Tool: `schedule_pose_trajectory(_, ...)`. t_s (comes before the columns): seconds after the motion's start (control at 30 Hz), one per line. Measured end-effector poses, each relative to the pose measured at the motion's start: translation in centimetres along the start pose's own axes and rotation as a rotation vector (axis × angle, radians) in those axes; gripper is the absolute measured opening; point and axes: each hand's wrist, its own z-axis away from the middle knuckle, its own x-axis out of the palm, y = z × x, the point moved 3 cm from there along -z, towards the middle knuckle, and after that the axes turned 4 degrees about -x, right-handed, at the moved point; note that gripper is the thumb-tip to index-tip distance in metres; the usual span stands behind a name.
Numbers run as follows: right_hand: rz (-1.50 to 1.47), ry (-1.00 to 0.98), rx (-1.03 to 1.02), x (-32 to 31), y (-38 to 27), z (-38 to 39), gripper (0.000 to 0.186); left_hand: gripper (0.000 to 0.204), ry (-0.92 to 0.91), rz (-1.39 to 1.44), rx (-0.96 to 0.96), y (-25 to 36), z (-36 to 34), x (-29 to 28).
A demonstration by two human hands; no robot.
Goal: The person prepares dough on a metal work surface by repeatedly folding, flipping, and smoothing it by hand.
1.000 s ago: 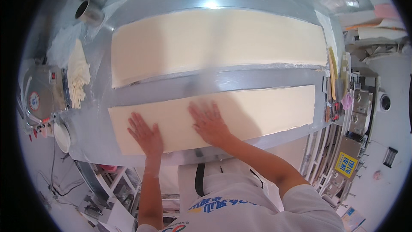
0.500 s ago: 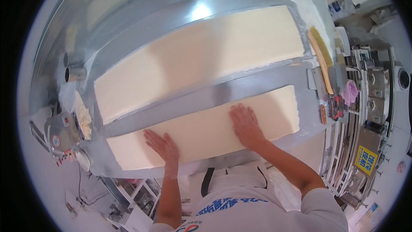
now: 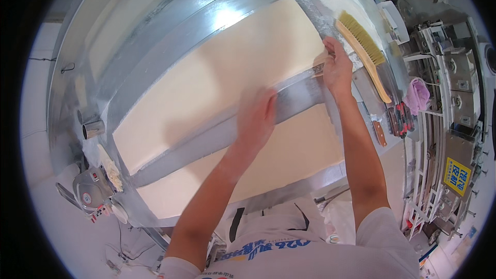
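Two long, pale dough sheets lie roughly side by side on a metal worktable. My right hand (image 3: 338, 70) is at the right end of the far dough sheet (image 3: 248, 51), its fingers bent and closed by the sheet's corner. Whatever they grip is hard to make out; a small brownish piece shows beside them. Smeared by motion, my left hand (image 3: 257, 119) is over the strip of table between the sheets, its fingertips near the far sheet's front edge. My left forearm crosses the near dough sheet (image 3: 289, 150) and hides part of it.
Right of my right hand lie a wooden-handled brush (image 3: 364, 46), a wooden-handled knife (image 3: 380, 133), red-and-black-handled tools (image 3: 402, 119) and a pink cloth (image 3: 418, 95). At the left are a metal cup (image 3: 93, 129), dough scraps (image 3: 110, 168) and a grey machine (image 3: 89, 190).
Both hands have left the near dough sheet. My right hand has moved up and right to the far sheet's end; my left has moved right and away from me. The view has shifted.
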Motion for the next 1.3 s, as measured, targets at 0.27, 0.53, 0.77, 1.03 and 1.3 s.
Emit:
schedule_pose_trajectory(0.27, -0.445, -0.091, 0.109, -0.8, 0.1, -1.1, 0.056, 0.031, -0.13, -0.147, 0.122, 3.0, -12.6, 10.6)
schedule_pose_trajectory(0.53, -0.582, -0.146, 0.224, -1.5, 0.1, -1.5, 0.049, 0.018, -0.251, 0.142, -0.208, 1.9, -14.1, 11.7)
schedule_pose_trajectory(0.77, -0.572, -0.115, 0.192, -1.1, 0.9, -1.4, 0.047, 0.015, -0.293, 0.229, -0.299, 1.6, -14.8, 10.2)
schedule_pose_trajectory(1.03, -0.418, -0.008, 0.17, -0.5, 1.1, -1.2, 0.047, 0.013, -0.039, 0.268, -0.233, 1.5, -14.5, 9.9)
schedule_pose_trajectory(1.3, -0.651, 0.005, 0.269, 0.0, 0.9, -1.6, 0.038, 0.011, -0.173, 0.284, -0.137, 1.4, -14.4, 10.2)
